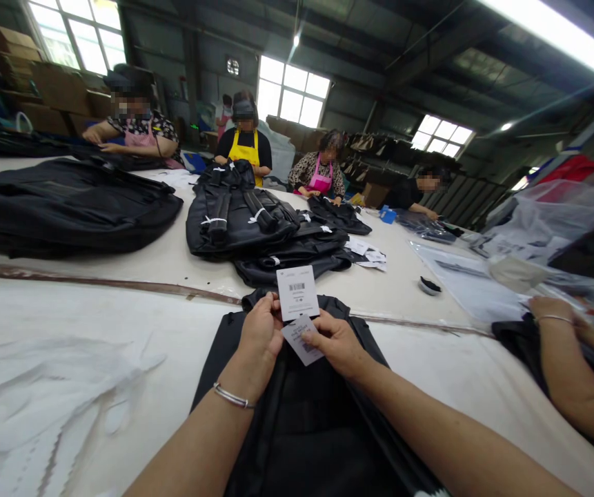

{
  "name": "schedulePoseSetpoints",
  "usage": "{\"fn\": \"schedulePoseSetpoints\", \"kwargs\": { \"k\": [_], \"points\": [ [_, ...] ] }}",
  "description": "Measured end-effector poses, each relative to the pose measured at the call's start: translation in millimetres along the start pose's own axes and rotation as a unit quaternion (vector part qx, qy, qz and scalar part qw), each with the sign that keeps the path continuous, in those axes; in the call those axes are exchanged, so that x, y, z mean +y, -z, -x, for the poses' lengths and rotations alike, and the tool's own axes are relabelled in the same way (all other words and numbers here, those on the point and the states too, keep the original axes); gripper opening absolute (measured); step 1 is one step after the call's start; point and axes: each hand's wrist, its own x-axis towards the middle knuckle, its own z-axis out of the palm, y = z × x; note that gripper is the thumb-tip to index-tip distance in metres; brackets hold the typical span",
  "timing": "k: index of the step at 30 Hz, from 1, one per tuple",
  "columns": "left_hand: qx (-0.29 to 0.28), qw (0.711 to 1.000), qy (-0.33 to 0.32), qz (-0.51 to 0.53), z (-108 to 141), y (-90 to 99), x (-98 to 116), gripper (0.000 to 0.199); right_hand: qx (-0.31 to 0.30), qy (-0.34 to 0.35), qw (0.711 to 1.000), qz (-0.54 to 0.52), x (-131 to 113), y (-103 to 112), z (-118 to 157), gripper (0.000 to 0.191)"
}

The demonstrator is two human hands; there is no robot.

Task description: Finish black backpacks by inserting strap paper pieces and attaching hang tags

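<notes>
Pinching a small white printed paper tag [297,350] between thumb and fingers, the right hand [341,347] is nearly closed. The left hand [260,335] curls beside a rectangular white barcode tag [297,291] (its exact grip one cannot tell). Both tags are above a smooth black bag [307,428] on the white table [441,393].

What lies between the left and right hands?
The head view shows a white rectangular barcoded card tag and, just below it, a smaller white card tag between the left hand and right hand.
</notes>
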Motion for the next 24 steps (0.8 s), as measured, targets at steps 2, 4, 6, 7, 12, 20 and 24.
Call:
{"fn": "schedulePoseSetpoints", "kwargs": {
  "k": [2,4,6,7,12,20,24],
  "points": [
    [0.028,1.0,-0.001,-0.008,-0.5,0.5,0.7,0.016,0.036,-0.006,0.999,0.036,3.9,1.8,-2.4,0.016],
    [0.045,0.994,-0.07,-0.067,-1.3,2.7,5.7,0.012,0.059,0.001,0.995,0.076,5.8,5.8,-4.5,0.014],
    [0.051,0.96,-0.208,-0.182,-0.7,5.8,13.6,0.013,0.051,0.02,0.993,0.106,4.2,10.5,-5.9,0.011],
    [0.038,0.924,-0.285,-0.252,0.4,7.4,17.8,0.015,0.037,0.031,0.992,0.116,2.1,12.4,-6.2,0.01],
    [-0.175,0.725,-0.441,-0.5,8.3,13.5,26.5,0.022,-0.049,0.085,0.99,0.103,-12.9,14.9,-4.2,0.008],
    [-0.254,0.896,-0.072,-0.358,6.7,12.2,14.0,0.034,-0.004,0.13,0.987,0.099,-15.8,21.6,-8.2,0.006],
    [-0.222,0.939,0.048,-0.257,12.3,8.4,7.0,0.034,0.021,0.14,0.978,0.155,-10.5,22.6,-16.9,0.001]
  ]
}}
